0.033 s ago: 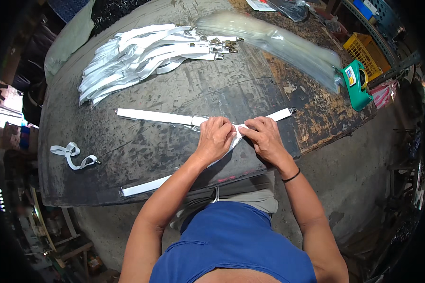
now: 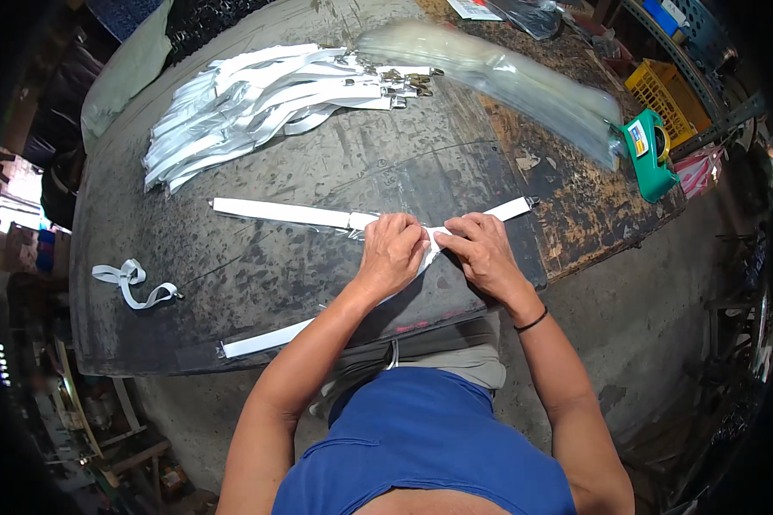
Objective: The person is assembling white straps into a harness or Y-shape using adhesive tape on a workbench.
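Pinching white strap (image 2: 279,211) at junction (image 2: 432,251) with left hand (image 2: 393,251) and right hand (image 2: 484,251); apparently adjusting it; next, probably needing steady grip.

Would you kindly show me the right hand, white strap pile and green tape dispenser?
Right hand (image 2: 483,247), head view: its back.
White strap pile (image 2: 262,99), head view: middle.
Green tape dispenser (image 2: 650,170), head view: lower body.

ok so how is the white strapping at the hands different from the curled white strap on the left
The white strapping runs out in long, fairly straight lengths, while the curled strap lies in loose loops. The strapping is pinched by the left hand and right hand; the curled strap is untouched. The strapping spreads widely, whereas the curled strap takes up a small patch. Both are white bands on the dark table.
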